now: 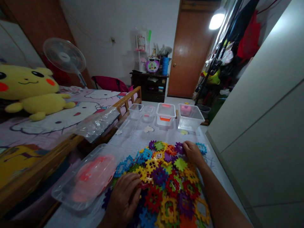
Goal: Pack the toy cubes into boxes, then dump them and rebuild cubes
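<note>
A heap of colourful notched plastic building blocks is spread over the table in front of me. My left hand rests at the heap's near left side, palm down. Its fingers are a little bent and apart from the thumb, with the fingertips against a yellow block. At the far right of the heap, my right hand has its fingertips closed at the edge of a purple block. A blue window-patterned block lies just right of that hand.
Clear plastic boxes stand along the table's far end, one with an orange latch. Left of the heap lies a large clear lid with reddish lids on it. A wooden bed rail borders the left; a pale cabinet borders the right.
</note>
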`<state>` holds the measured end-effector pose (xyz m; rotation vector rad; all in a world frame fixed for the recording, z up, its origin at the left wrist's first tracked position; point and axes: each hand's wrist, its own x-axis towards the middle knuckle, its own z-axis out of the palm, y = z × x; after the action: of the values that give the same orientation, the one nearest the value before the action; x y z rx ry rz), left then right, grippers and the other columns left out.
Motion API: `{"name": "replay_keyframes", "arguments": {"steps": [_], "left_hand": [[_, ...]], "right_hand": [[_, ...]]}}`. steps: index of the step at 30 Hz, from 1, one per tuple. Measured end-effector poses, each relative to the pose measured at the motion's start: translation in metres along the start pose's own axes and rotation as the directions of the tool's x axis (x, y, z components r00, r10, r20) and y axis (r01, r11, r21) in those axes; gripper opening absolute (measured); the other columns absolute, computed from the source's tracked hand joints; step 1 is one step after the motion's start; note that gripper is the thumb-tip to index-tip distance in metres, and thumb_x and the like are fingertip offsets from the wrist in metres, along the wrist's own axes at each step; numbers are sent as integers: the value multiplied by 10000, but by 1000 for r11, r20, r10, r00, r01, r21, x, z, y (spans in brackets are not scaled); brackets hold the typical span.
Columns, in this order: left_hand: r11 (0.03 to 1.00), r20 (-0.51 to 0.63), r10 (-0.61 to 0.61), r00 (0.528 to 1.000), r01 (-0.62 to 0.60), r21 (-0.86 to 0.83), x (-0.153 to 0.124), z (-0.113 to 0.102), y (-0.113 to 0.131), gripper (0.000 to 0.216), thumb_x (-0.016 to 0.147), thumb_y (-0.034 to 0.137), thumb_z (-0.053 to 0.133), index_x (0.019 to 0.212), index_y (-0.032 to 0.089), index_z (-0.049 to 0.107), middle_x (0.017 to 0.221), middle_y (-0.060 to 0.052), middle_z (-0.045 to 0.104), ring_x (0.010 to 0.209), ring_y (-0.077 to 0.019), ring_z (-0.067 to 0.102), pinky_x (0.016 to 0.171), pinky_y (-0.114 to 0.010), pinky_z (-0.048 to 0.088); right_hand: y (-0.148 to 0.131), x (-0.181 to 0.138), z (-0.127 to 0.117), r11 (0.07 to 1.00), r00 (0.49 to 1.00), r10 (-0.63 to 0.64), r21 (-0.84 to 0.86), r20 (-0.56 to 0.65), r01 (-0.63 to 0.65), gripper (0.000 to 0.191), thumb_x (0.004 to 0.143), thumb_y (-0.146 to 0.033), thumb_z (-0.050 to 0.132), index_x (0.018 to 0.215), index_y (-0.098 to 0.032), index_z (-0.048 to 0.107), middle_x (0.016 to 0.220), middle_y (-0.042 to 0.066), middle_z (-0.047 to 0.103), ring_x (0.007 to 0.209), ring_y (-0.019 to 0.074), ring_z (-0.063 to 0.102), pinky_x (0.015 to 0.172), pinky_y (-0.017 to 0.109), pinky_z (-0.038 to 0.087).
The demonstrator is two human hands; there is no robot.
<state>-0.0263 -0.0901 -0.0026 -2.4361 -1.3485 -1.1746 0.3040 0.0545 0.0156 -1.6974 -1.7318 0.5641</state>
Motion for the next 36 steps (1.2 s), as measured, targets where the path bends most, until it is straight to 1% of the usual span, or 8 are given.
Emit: {"name": "replay_keyframes", "arguments": {"steps": [4, 9, 14, 17, 20, 25, 32, 36], "left_hand": [[1000, 4, 12, 1000, -12, 1, 0, -1, 0, 220, 887, 210, 568, 1099, 219, 625, 1080, -63, 703, 1034, -211, 647, 943, -364, 520], [1000, 13, 4, 1000, -4, 1, -1, 0, 0, 226, 891, 199, 567, 1111, 223, 617, 1098, -63, 700, 1056, -209, 640, 951, -363, 515], [1000, 10, 16, 1000, -16, 7, 0, 0, 1, 221, 893, 204, 555, 1105, 219, 615, 1084, -63, 703, 1043, -209, 642, 950, -367, 513], [1000, 11, 20, 1000, -20, 11, 1, -1, 1, 218, 891, 205, 558, 1102, 213, 616, 1081, -63, 701, 1038, -207, 641, 948, -362, 510], [999, 15, 28, 1000, -28, 16, 0, 0, 0, 227, 891, 207, 561, 1112, 210, 614, 1097, -68, 694, 1056, -208, 631, 960, -361, 499], [1000, 28, 21, 999, -21, 12, -4, 1, -1, 243, 894, 204, 559, 1133, 212, 605, 1116, -72, 685, 1078, -211, 620, 969, -367, 492], [1000, 23, 26, 999, -26, 4, -3, 1, -1, 239, 896, 196, 555, 1129, 205, 606, 1116, -71, 683, 1075, -207, 620, 973, -362, 485], [1000, 28, 24, 999, -24, -2, -3, 0, -2, 245, 895, 194, 556, 1134, 208, 605, 1123, -69, 680, 1087, -208, 613, 983, -364, 477]], "right_hand": [[0, 0, 4, 996, 997, 44, -78, -57, -49, 261, 858, -373, 434, 791, -221, 636, 609, 27, 662, 538, 196, 612, 524, 283, 417], [0, -1, 3, 973, 986, 86, -201, -140, -113, 314, 925, -328, 369, 985, -181, 640, 695, 75, 712, 608, 217, 663, 595, 301, 458], [-5, -5, 1, 908, 979, 98, -388, -177, -161, 289, 928, -328, 435, 995, -168, 666, 822, 154, 719, 772, 268, 679, 679, 337, 451], [-9, -6, -1, 876, 983, 75, -461, -168, -145, 276, 902, -298, 467, 1000, -152, 680, 968, 171, 698, 847, 272, 668, 728, 347, 452], [-10, -7, 0, 872, 994, 5, -487, -105, -56, 303, 851, -274, 533, 1075, -133, 679, 1071, 165, 674, 983, 283, 636, 846, 356, 446], [0, -6, 10, 892, 996, -90, -444, -3, 79, 463, 760, -271, 664, 1194, -111, 640, 1143, 173, 672, 1095, 319, 573, 981, 405, 404], [17, 6, -1, 963, 996, -81, -260, -48, 65, 487, 786, -334, 639, 1215, -105, 600, 1168, 183, 660, 1071, 300, 609, 947, 431, 460], [16, 6, -6, 986, 994, -111, -124, 1, 110, 465, 725, -335, 691, 1149, -150, 639, 1104, 133, 699, 992, 266, 651, 914, 416, 494]]}}
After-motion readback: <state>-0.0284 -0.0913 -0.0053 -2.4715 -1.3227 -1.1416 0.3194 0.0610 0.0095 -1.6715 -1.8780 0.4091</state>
